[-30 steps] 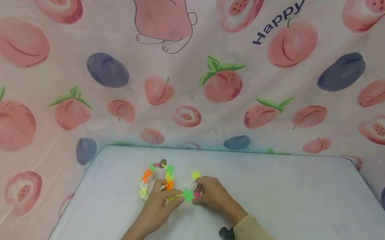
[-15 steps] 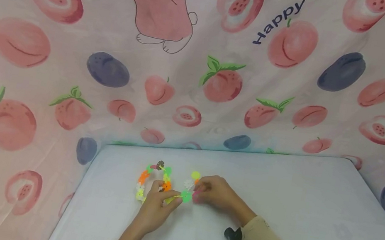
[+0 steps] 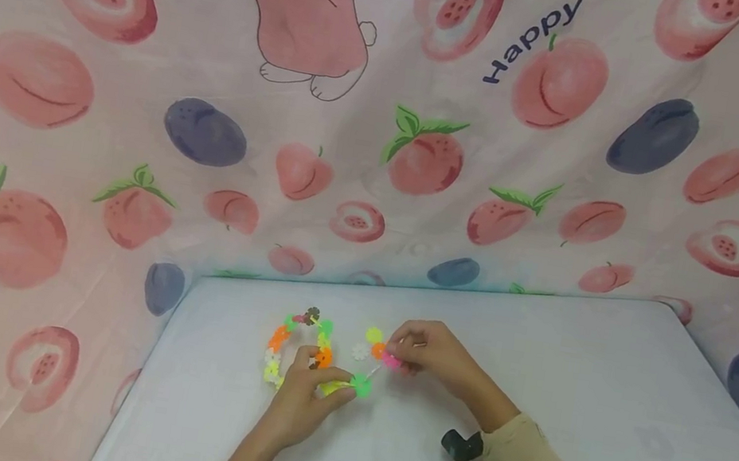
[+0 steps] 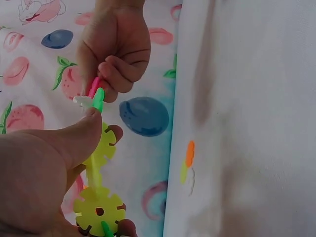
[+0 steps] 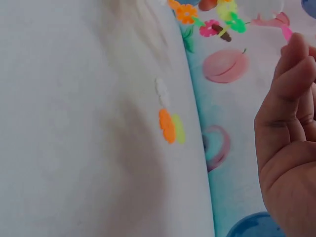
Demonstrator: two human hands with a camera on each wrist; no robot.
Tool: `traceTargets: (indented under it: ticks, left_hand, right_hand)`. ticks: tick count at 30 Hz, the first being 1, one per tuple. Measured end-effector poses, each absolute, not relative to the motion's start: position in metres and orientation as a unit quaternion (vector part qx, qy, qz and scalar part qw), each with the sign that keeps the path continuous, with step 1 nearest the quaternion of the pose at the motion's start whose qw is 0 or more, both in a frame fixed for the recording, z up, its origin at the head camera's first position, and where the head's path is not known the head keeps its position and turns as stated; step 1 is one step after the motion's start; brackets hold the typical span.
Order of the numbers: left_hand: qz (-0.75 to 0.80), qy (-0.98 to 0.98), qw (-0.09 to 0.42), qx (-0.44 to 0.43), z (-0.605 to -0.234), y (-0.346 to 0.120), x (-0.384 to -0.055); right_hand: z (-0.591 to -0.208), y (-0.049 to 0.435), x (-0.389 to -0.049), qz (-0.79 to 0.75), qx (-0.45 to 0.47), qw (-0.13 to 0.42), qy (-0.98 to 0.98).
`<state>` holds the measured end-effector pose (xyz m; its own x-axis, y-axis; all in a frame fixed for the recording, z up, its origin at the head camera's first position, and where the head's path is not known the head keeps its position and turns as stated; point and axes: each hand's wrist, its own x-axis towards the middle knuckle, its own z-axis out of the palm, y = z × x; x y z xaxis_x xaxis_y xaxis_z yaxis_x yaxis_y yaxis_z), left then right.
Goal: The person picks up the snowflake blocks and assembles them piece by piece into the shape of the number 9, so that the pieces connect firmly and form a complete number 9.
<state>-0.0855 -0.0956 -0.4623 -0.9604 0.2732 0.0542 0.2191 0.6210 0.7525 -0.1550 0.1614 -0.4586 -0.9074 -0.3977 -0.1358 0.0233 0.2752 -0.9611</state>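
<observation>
In the head view, my left hand [image 3: 301,405] holds the end of a chain of interlocking plastic snowflake discs [image 3: 278,339] between thumb and forefinger. The chain curves into a loop of orange, white, yellow, green and brown discs. A green disc [image 3: 361,385] sticks out past the left fingertips, with a white disc [image 4: 82,101] beside it in the left wrist view. My right hand [image 3: 436,360] pinches a pink disc [image 3: 391,360] to the right of the green one. Whether pink and white touch cannot be told. Part of the chain is hidden behind the left hand.
Loose yellow [image 3: 374,335], orange [image 3: 379,350] and white discs [image 3: 360,351] lie on the white table [image 3: 571,375], just beyond the hands. A fruit-patterned cloth [image 3: 370,134] hangs behind the table's far edge. Each wrist carries a black camera.
My right hand has drawn the pink disc away from the green disc, up and to the right. A white disc edge now shows between them. The left hand has barely moved.
</observation>
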Motion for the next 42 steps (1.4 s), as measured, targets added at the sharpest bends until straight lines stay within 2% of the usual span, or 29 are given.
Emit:
traceTargets:
  ticks: [25,33,42]
  left_hand:
    - [0.426,0.891,0.036,0.154,-0.46,-0.096,-0.083]
    - [0.417,0.893,0.004,0.168,-0.459,-0.094,-0.083]
    - [0.42,0.892,-0.021,0.163,-0.462,-0.091,-0.083]
  right_hand:
    - [-0.443,0.149,-0.145,-0.543,-0.151,0.15,0.812]
    - [-0.442,0.147,-0.143,-0.537,-0.174,0.133,0.815]
    - [-0.442,0.145,-0.14,-0.57,-0.168,0.14,0.792]
